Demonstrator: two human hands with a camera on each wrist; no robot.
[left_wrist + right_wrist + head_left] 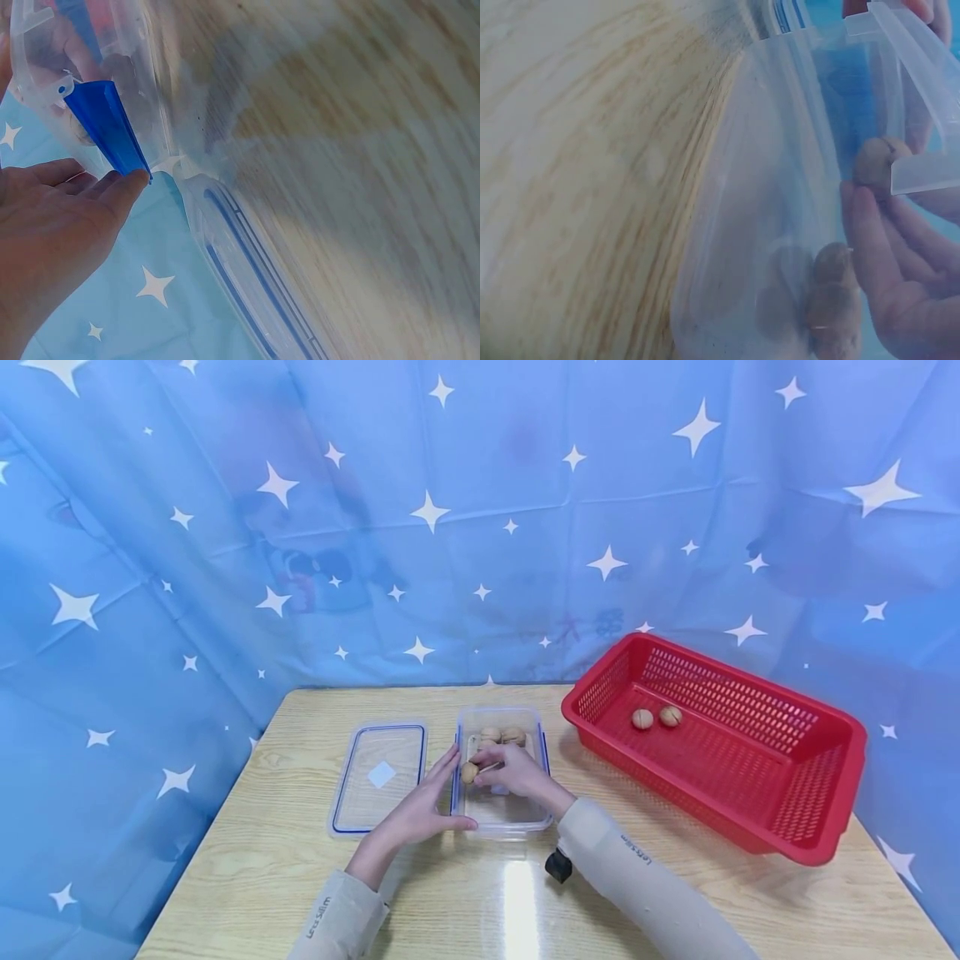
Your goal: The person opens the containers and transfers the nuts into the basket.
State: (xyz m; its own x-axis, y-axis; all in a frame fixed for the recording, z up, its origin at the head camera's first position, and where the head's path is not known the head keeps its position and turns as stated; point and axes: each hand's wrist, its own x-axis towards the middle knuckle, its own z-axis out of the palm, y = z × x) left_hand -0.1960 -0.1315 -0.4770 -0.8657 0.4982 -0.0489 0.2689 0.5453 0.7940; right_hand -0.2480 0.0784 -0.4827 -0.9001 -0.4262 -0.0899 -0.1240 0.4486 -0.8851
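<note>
A clear plastic container (502, 828) with blue side clasps stands uncovered on the table, several walnuts (513, 737) lying at its far end. Thumb and fingertips of my right hand (523, 774) pinch one walnut (468, 772) inside the container, near its left wall; the right wrist view shows this walnut (876, 161) through the clear plastic. My left hand (417, 815) rests against the container's left side, fingers stretched along it and thumb spread toward the front. In the left wrist view its fingertips touch a hanging blue clasp (111, 124).
The container's clear lid (390, 806) with a blue seal lies flat to the left. At the right a red perforated basket (723, 777) holds two walnuts (642, 719). A blue star-patterned curtain (480, 527) hangs behind the wooden table (247, 860).
</note>
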